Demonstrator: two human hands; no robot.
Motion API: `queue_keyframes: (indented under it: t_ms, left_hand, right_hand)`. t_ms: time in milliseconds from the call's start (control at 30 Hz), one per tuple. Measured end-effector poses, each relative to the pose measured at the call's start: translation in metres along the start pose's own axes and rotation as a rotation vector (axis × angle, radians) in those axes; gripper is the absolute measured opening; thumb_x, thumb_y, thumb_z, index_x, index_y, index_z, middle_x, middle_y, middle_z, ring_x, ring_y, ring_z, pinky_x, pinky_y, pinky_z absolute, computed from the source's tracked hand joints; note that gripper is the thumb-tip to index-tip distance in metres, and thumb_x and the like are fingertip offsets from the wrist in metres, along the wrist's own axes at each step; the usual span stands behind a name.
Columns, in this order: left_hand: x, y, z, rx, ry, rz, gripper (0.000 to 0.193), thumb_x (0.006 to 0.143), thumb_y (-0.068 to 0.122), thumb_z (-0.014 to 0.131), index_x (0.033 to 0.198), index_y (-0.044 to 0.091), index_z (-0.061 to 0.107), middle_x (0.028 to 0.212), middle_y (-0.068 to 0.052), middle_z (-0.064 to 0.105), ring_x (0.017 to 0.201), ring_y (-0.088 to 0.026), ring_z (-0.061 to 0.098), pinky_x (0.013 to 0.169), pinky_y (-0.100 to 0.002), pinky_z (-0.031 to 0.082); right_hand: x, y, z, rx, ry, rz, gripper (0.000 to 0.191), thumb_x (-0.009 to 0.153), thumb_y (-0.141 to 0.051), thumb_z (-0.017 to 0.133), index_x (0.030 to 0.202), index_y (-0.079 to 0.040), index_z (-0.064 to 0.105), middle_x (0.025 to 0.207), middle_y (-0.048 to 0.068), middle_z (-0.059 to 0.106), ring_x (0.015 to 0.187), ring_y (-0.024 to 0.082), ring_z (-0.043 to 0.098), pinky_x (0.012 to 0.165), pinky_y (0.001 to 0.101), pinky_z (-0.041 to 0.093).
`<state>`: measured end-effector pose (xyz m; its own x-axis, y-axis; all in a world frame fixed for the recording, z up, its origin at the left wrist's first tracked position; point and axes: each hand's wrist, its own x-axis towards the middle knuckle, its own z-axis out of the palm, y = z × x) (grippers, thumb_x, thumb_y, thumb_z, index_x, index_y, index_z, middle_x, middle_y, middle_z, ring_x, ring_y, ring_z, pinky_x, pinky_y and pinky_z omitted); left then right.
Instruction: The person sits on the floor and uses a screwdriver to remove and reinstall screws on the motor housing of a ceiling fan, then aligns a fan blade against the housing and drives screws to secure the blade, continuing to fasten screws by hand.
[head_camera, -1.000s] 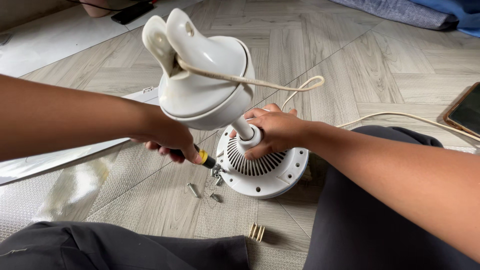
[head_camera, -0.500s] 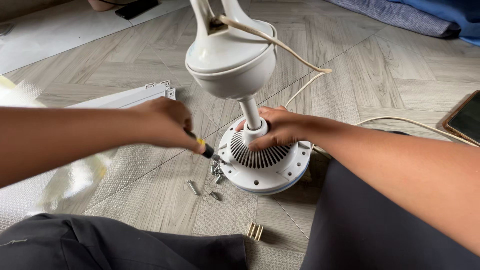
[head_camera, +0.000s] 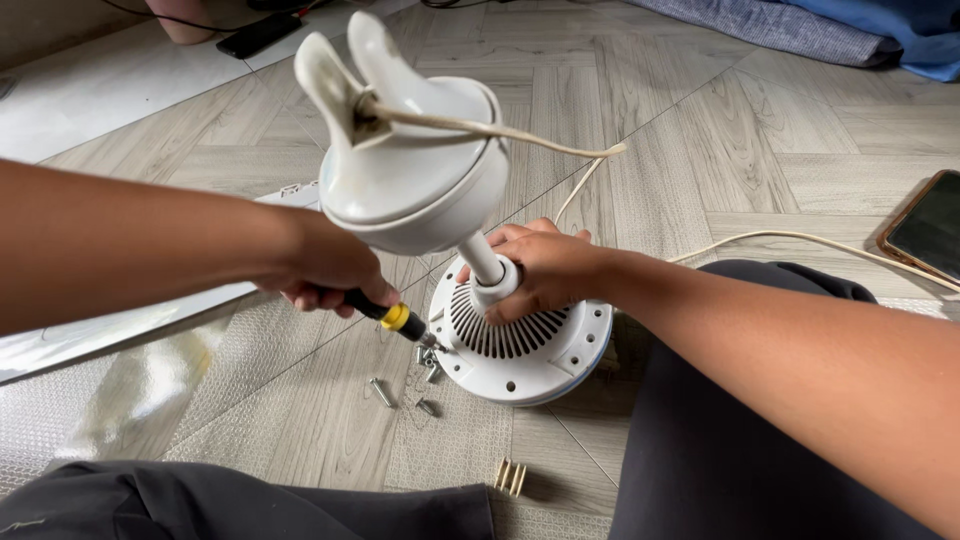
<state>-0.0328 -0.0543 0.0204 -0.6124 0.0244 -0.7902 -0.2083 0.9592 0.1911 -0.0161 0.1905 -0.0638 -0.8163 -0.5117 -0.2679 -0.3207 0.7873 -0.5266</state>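
Note:
A white fan body stands on the floor with its round vented housing (head_camera: 530, 352) low and its dome-shaped cap (head_camera: 410, 175) raised toward me on a thin stem. My right hand (head_camera: 535, 268) grips the housing around the stem's base. My left hand (head_camera: 325, 265) holds a screwdriver (head_camera: 392, 316) with a black and yellow handle. Its tip touches the housing's left rim. A cream cord (head_camera: 500, 130) runs from the cap's bracket.
Loose screws (head_camera: 383, 392) lie on the wood-pattern floor left of the housing. Small wooden pegs (head_camera: 510, 477) lie near my knees. A phone (head_camera: 925, 228) rests at the right, a white panel (head_camera: 120, 320) at the left, blue cloth at the far right.
The fan's cap has swung from the upper middle toward the left and tilted. Both hands stay on the housing and the screwdriver at the left rim.

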Motion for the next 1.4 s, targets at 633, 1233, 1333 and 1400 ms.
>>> queue_keyframes:
  t_ms: [633, 1233, 1333, 1400]
  left_hand:
    - [-0.006, -0.022, 0.024, 0.228, 0.232, 0.41, 0.066, 0.096, 0.058, 0.066, 0.115, -0.005, 0.063, 0.092, -0.022, 0.07, 0.072, -0.024, 0.051, 0.059, -0.037, 0.042]
    - [-0.008, -0.012, 0.02, 0.79, 0.235, 0.484, 0.035, 0.086, 0.041, 0.072, 0.102, 0.01, 0.068, 0.089, -0.004, 0.067, 0.091, -0.019, 0.067, 0.082, -0.037, 0.052]
    - [-0.005, -0.018, 0.028, 0.995, 0.419, 0.754, 0.027, 0.086, 0.032, 0.071, 0.104, 0.013, 0.069, 0.1, -0.005, 0.066, 0.103, -0.022, 0.066, 0.09, -0.038, 0.053]
    - [-0.003, -0.027, 0.032, 1.009, 0.525, 0.913, 0.03, 0.082, 0.029, 0.072, 0.108, 0.014, 0.07, 0.103, -0.005, 0.066, 0.104, -0.023, 0.064, 0.091, -0.036, 0.053]
  right_hand:
    - [0.007, -0.001, -0.003, -0.051, -0.034, -0.008, 0.067, 0.061, -0.05, 0.086, 0.125, -0.046, 0.068, 0.145, -0.011, 0.05, 0.144, 0.027, 0.024, 0.107, 0.0701, 0.018]
    - [0.01, -0.005, 0.0, -0.089, -0.008, -0.01, 0.063, 0.06, -0.056, 0.083, 0.122, -0.046, 0.07, 0.141, -0.008, 0.056, 0.141, 0.028, 0.029, 0.102, 0.0716, 0.022]
    - [0.009, -0.006, 0.0, -0.081, 0.001, 0.01, 0.063, 0.059, -0.053, 0.083, 0.12, -0.047, 0.071, 0.14, -0.008, 0.056, 0.14, 0.027, 0.031, 0.103, 0.0716, 0.022]
    - [0.007, -0.007, 0.0, -0.092, -0.005, 0.019, 0.062, 0.061, -0.052, 0.083, 0.121, -0.047, 0.07, 0.141, -0.009, 0.054, 0.14, 0.028, 0.028, 0.103, 0.0721, 0.02]
